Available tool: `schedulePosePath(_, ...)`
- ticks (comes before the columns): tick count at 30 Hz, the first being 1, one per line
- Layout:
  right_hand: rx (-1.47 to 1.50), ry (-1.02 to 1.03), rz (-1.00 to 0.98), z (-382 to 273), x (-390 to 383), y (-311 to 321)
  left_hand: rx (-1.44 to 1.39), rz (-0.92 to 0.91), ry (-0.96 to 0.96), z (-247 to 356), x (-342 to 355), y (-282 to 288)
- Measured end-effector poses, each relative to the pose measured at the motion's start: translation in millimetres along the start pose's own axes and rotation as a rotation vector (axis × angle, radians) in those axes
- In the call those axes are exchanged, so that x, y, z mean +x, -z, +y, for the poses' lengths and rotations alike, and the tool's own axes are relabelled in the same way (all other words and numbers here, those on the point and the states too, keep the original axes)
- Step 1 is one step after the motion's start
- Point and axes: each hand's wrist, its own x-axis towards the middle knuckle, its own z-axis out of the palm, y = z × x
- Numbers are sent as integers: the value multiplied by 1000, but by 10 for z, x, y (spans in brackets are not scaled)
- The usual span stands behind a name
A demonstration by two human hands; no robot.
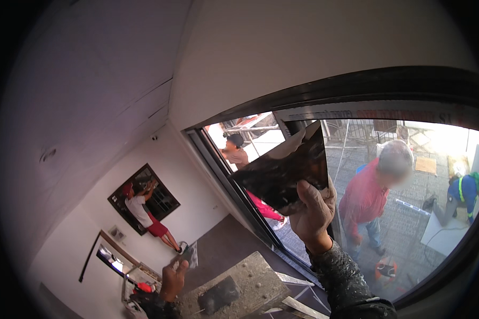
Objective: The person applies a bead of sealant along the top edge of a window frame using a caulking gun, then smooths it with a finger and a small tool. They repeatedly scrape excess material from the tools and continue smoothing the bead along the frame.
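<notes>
My right hand (313, 215) is raised in front of the glass. It grips a wide putty blade (282, 175), dark and flat, with a pale smear along its upper edge; the thumb presses on its face. Low in the view, my left hand (174, 279) is closed near the plank. A thin dark thing rises by its fingers, too unclear to name. Beneath and to the right of that hand lies a speckled, stained plank (253, 274) with a dark rectangular patch (218, 295) on it.
A dark-framed glass sliding door (346, 111) stands at right, several people beyond it. One person (389, 175) in red stands close outside. Across the room another person (141, 204) reaches to a dark window (165, 199). White wall (282, 48) and ceiling (80, 95) rise above; metal legs (303, 308) show by the plank.
</notes>
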Motion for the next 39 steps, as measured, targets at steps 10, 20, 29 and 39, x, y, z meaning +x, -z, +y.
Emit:
schedulePosePath(10,-330,529,0,387,1064,632,334,-288,125,-282,44,-350)
schedulePosePath(20,-509,705,33,441,1378,361,426,-309,10,-270,20,-380)
schedulePosePath(29,-770,822,241,878,1341,-61,229,-347,167,-33,-32,-551)
schedulePosePath(39,-584,843,69,770,1042,188,56,-359,234,-205,-17,-418)
